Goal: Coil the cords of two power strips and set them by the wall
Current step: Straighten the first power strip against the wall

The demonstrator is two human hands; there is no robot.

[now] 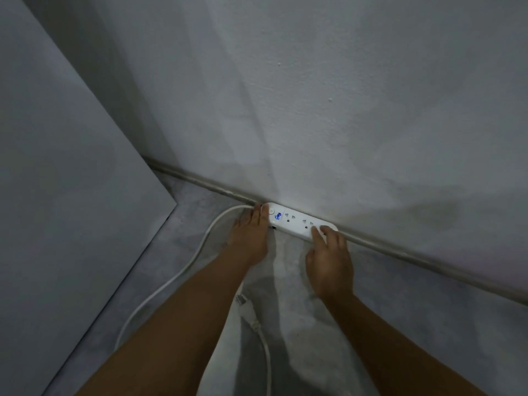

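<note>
We see one power strip (pixel 297 221) on floor (pixel 400 324), already against wall (pixel 343 110). Left hand (pixel 251 238) flat, fingers straight, pressing left end. Right hand (pixel 328 258) fingers bent round right end. Cord (pixel 171 284) lies loose, so we judge coiling not done. Second strip not in view.

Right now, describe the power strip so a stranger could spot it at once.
Follow the grey wall down to the floor. The power strip lies along that edge between the left hand and right hand. It alone is a white bar with sockets and a blue label.
</note>
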